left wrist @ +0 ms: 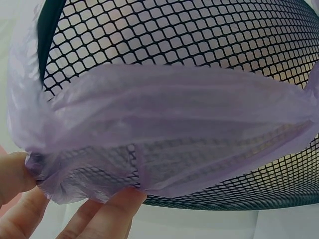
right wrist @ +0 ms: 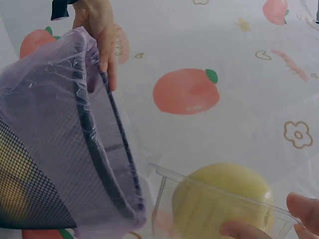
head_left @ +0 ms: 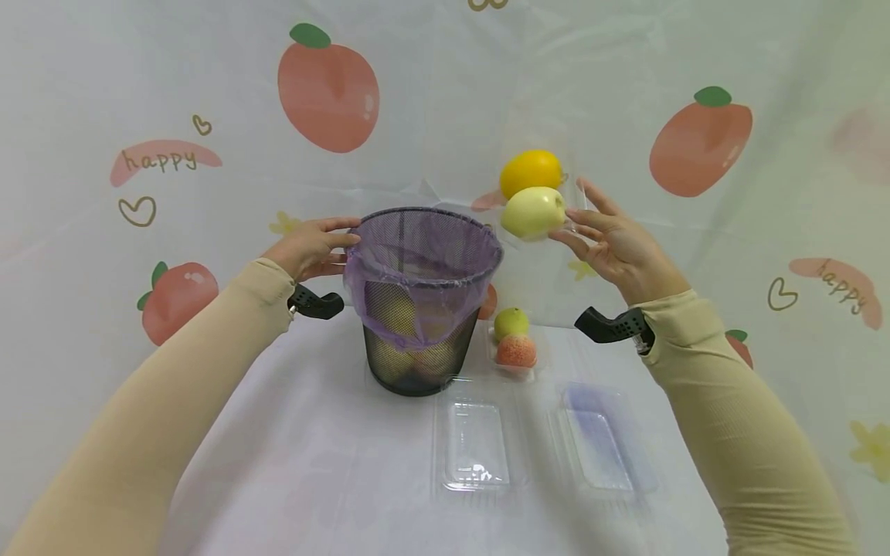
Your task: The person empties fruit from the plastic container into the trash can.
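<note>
A black mesh wastebasket stands upright, lined with a purple plastic bag folded over its rim. My left hand grips the rim at its left side, fingers on the bunched bag. Up to the right of the basket, my right hand holds a clear plastic container by its edge, tilted toward the basket's opening. Inside the container are a bright yellow lemon-like fruit and a pale green-yellow fruit. Yellowish fruit shows through the basket's mesh.
Behind the basket's right side, another clear container holds a green pear-like fruit and a reddish fruit. Two clear plastic containers, one plain and one bluish, lie on the white table. A fruit-printed cloth hangs behind.
</note>
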The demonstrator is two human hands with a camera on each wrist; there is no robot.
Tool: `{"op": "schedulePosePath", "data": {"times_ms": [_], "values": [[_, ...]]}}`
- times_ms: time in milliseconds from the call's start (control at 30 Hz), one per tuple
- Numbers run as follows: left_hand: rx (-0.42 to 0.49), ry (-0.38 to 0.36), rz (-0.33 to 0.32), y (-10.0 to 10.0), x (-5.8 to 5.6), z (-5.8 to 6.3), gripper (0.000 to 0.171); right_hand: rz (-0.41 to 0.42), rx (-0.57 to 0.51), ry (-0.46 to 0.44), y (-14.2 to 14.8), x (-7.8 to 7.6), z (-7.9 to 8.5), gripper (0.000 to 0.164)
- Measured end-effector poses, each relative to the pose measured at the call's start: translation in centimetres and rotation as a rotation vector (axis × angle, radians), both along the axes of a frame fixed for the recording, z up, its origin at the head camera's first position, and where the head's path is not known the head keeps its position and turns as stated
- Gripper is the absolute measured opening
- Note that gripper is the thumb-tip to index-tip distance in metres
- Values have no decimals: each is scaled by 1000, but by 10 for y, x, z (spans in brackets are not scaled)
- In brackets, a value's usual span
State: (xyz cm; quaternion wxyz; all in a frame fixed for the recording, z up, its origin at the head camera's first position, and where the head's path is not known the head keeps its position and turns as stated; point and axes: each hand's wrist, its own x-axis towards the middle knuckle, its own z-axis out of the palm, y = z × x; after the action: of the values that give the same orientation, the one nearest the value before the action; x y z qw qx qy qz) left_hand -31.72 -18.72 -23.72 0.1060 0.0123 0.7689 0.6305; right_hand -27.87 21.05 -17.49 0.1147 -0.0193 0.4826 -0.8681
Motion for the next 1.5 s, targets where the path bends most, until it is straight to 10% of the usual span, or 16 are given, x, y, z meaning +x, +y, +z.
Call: {"op": "schedulePosePath", "data": {"times_ms": [467,1500], "values": [[0,12,-18,-1,0,-1,59,-29,242,148,-24,-8,4,68],[11,-3,0,2,1,1,57,-36,389,201,-53,-15,14,65]]}}
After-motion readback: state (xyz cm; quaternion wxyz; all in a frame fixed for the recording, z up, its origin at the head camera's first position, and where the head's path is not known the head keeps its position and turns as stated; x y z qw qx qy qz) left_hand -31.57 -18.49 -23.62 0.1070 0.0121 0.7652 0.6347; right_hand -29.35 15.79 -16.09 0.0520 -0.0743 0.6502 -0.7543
